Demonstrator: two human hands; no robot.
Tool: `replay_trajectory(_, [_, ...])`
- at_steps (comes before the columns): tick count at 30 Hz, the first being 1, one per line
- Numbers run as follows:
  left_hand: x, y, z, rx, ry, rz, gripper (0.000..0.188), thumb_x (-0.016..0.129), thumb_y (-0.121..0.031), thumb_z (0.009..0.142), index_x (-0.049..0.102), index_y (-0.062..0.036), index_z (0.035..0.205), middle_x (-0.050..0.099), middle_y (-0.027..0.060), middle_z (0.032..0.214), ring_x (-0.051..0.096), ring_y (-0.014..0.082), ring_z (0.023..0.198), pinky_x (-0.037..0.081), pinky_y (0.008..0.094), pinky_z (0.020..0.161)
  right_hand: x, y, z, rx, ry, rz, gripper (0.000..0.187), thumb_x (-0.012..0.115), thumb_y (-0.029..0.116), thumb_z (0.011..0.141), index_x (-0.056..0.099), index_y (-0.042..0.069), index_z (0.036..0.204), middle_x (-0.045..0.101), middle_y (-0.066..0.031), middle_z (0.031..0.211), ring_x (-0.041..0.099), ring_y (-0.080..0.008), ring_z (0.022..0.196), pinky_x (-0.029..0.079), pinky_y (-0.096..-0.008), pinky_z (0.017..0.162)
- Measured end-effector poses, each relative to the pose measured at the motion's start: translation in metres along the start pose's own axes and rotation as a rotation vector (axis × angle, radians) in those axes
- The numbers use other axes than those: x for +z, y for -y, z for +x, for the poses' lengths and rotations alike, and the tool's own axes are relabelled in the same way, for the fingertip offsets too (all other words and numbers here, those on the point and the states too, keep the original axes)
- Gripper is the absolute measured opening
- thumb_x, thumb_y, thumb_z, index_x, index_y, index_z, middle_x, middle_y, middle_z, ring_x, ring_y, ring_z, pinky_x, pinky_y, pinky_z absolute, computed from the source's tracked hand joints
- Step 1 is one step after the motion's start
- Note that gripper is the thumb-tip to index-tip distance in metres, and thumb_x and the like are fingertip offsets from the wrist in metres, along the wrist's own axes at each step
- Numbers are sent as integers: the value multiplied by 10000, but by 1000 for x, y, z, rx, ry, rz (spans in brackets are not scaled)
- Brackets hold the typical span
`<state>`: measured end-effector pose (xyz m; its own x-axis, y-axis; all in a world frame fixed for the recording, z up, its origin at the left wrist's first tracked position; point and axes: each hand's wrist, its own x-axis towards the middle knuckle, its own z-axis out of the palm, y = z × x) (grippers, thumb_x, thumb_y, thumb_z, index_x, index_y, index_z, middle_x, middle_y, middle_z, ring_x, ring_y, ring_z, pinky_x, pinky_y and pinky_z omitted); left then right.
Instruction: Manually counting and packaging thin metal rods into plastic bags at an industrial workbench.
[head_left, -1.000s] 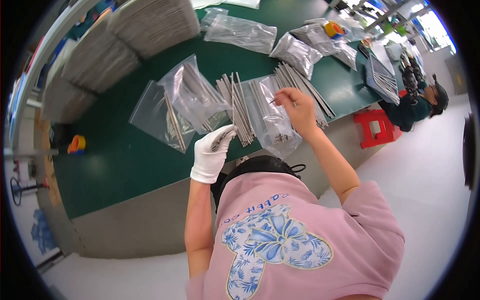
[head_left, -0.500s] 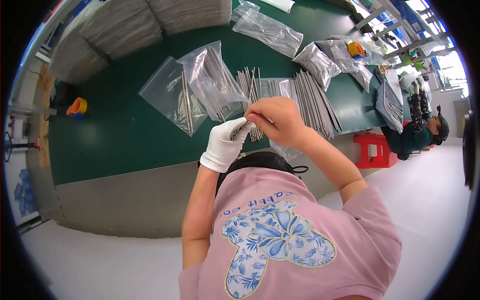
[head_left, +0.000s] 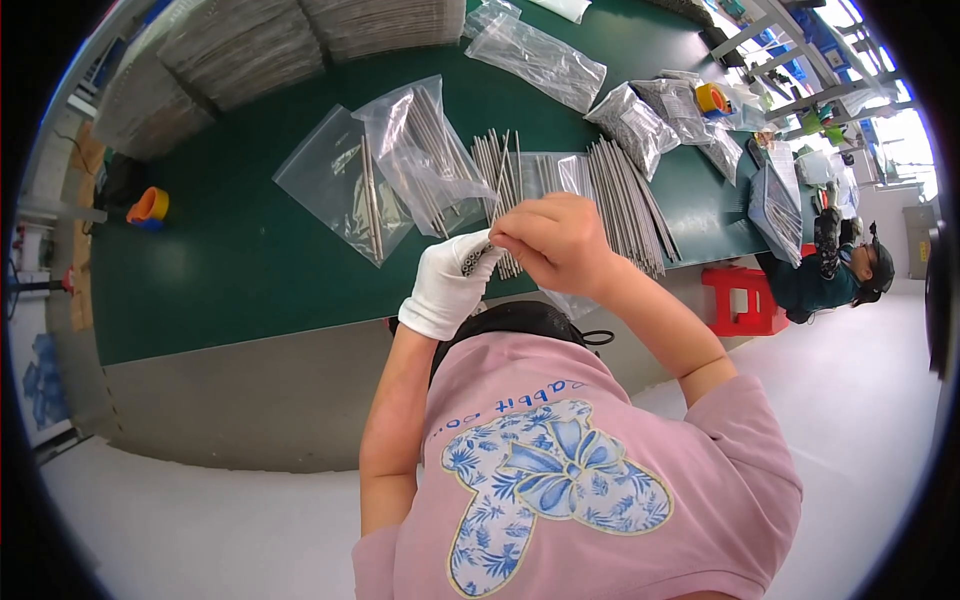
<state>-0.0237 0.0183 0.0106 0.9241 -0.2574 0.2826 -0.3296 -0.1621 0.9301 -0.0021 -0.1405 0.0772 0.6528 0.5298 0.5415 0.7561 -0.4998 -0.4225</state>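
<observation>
My left hand (head_left: 442, 288), in a white glove, is closed round a bundle of thin metal tubes (head_left: 474, 262); their round hollow ends show between its fingers. Bare, my right hand (head_left: 553, 240) pinches thumb against forefinger right at the bundle's end, touching the glove; whatever is in the pinch is hidden. Beyond both hands lies a row of metal rods (head_left: 497, 165) on the green table. A larger pile of metal rods (head_left: 625, 205) spreads to the right. Clear plastic bags (head_left: 340, 180) with a few rods in them lie to the left.
Stacks of wrapped goods (head_left: 245, 55) stand at the back left. An orange tape roll (head_left: 149, 206) sits on the table's left side. Filled clear bags (head_left: 632, 130) and another tape roll (head_left: 712, 99) are back right. A person (head_left: 835, 265) sits beyond a red stool (head_left: 742, 302).
Both hands stay together at the end of the bundle, with only a slight shift of the left hand and wrist. The view has moved a little; the things on the table lie as before.
</observation>
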Motion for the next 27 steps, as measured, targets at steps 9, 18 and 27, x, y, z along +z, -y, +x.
replay_trajectory(9, [-2, 0, -2, -42, 25, 7, 207, 627, -44, 779, 627, -49, 986, 644, 132, 850, 632, 250, 745, 488, 289, 669, -2, 4, 2, 6, 19, -4, 67, 652, 94, 709, 607, 80, 757, 598, -50, 675, 570, -243, 565, 436, -334, 501])
replay_trajectory(18, [0, 1, -4, -67, 21, -36, 215, 620, -52, 788, 626, -54, 1002, 643, 128, 851, 635, 237, 754, 488, 283, 668, -6, 12, 4, -34, -14, -55, 77, 648, 87, 711, 595, 77, 766, 587, -49, 668, 565, -237, 556, 434, -321, 494])
replay_trajectory(27, [-2, -3, -2, -202, 97, -18, 245, 617, -47, 786, 617, -66, 1029, 642, 126, 832, 636, 242, 714, 492, 287, 634, -1, 3, 1, 18, 21, 34, 62, 642, 85, 717, 604, 75, 766, 590, -48, 677, 561, -239, 561, 429, -328, 490])
